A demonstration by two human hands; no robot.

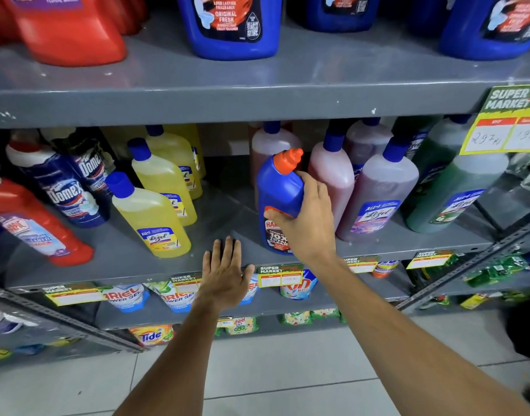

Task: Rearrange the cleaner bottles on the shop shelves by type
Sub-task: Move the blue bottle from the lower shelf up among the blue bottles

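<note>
A blue toilet-cleaner bottle [278, 187] with an orange-red cap stands on the grey middle shelf [221, 217], in front of the pink bottles [330, 172]. My right hand [305, 220] is wrapped around its body. My left hand [224, 271] lies flat and spread on the shelf's front edge, holding nothing. Yellow floor-cleaner bottles [155, 211] stand in a row to the left. Dark blue Domex bottles [68, 190] and a red bottle [32, 223] are further left. Purple bottles [378, 190] and green bottles [456, 187] stand to the right.
Large blue jugs [230, 25] and a red jug [68, 31] sit on the upper shelf. Detergent pouches [128, 297] fill the lower shelves. A yellow price sign [510, 124] hangs at the right. Bare shelf shows between the yellow row and the blue bottle.
</note>
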